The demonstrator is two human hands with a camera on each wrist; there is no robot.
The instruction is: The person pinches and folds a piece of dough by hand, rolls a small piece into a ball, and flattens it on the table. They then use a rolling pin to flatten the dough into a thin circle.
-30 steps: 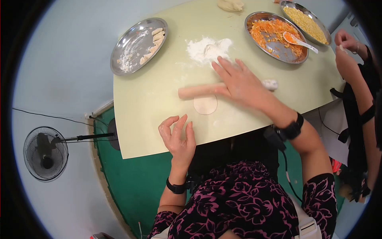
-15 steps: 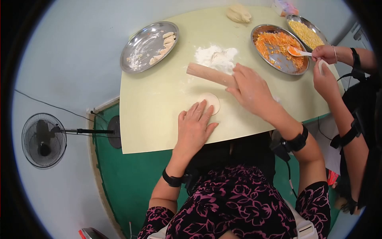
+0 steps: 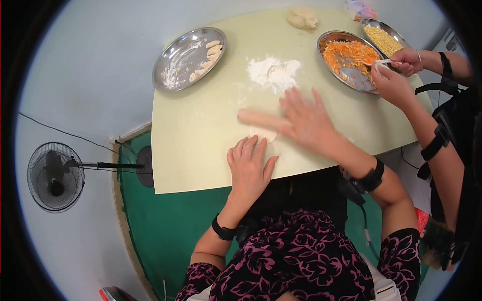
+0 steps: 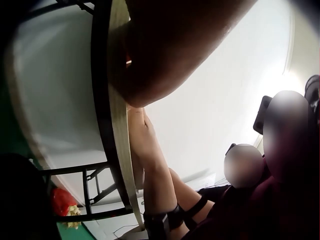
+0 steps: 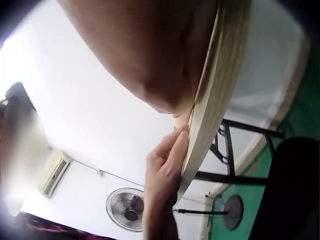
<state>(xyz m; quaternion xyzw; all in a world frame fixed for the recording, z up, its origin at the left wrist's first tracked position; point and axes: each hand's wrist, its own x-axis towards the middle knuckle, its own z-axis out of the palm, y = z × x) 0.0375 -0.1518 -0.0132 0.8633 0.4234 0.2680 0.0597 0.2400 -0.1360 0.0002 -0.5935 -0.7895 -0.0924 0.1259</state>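
I sit at a pale green table (image 3: 191, 135), and below its near edge there is a green floor (image 3: 165, 226). At the left a standing fan (image 3: 54, 176) is on that floor. On the far left part of the table stands a steel tray (image 3: 175, 62) with some small dough pieces along its right side. On the far right stand two more steel plates: the plate of orange filling (image 3: 351, 75) and, behind it, the plate of yellow filling (image 3: 385, 39). Another person's hands (image 3: 396, 75) are over these plates, and one of them holds a white spoon.

My right hand (image 3: 309, 123) lies flat with the fingers spread, and its palm presses on the wooden rolling pin (image 3: 261, 119). The pin lies across the table, touching the far edge of the dough circle (image 3: 264, 134). My left hand (image 3: 248, 165) is also flat, fingers straight and close together, and the fingertips rest at the near edge of this thin round dough, which is in the middle of the table between my two hands.

Behind the pin there is a heap of white flour (image 3: 273, 70), and a lump of dough (image 3: 302, 18) at the far edge.
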